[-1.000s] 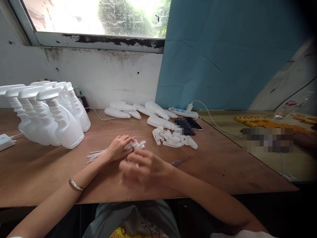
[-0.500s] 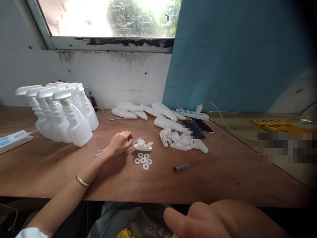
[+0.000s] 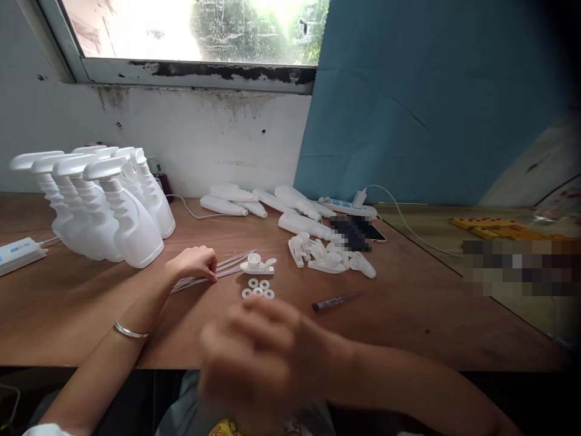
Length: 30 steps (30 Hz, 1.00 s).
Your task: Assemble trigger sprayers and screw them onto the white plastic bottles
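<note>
My left hand (image 3: 194,264) rests on the table with its fingers bent down and closed on the thin white tubes (image 3: 231,261) that lie in a loose bundle under it. Just right of the tubes' ends stands a white spray trigger head (image 3: 258,264) on its side, its round collar facing up. Several flat white washers (image 3: 253,283) lie in front of it, partly covered from view by my right hand (image 3: 267,357). That hand is raised close to the camera near the table's front edge. Its fingers look curled but are smeared by motion, and any contents cannot be made out.
White spray bottles (image 3: 136,233) with heads stand at the left, beside a power strip (image 3: 22,254). Bottles (image 3: 299,224) lie along the back. A pile of white trigger parts (image 3: 327,257), a marker pen (image 3: 333,301) and a dark phone (image 3: 373,229) are to the right.
My left hand has moved left along the tubes, away from the spray head. My right hand has come up and left from the bottom edge, now in front of the washers.
</note>
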### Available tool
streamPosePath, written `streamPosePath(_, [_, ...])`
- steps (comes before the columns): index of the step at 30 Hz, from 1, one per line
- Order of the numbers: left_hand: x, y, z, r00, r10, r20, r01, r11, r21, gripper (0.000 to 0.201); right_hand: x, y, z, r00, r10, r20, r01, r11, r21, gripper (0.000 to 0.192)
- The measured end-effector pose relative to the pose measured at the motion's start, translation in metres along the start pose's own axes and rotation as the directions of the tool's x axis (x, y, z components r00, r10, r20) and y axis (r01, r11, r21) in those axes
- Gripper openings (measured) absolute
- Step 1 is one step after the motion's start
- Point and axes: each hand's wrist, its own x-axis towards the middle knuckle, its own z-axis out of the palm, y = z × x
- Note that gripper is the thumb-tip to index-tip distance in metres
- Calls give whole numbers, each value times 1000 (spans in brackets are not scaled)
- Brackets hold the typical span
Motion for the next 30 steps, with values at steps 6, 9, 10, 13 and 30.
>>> streamPosePath(6, [-6, -11, -12, 995, 18, -95, -28, 995, -98, 17, -27, 79, 24, 862, 507, -13, -507, 859, -73, 24])
streamPosePath(9, [-7, -14, -19, 975, 40, -221, -85, 976, -199, 26, -53, 101, 44, 690, 705, 166, -717, 697, 22, 39])
streamPosePath(10, [-6, -13, -20, 948, 42, -315, -138, 948, -288, 28, -58, 104, 48, 660, 723, 203, -743, 668, 36, 41])
streamPosePath(13, [1, 2, -15, 785, -50, -618, -412, 704, -579, 29, -62, 102, 54, 644, 720, 260, -757, 649, 77, 44])
streamPosePath(30, [7, 36, 11, 670, -97, -736, -634, 440, -636, 22, -63, 90, 70, 689, 663, 292, -707, 704, 69, 29])
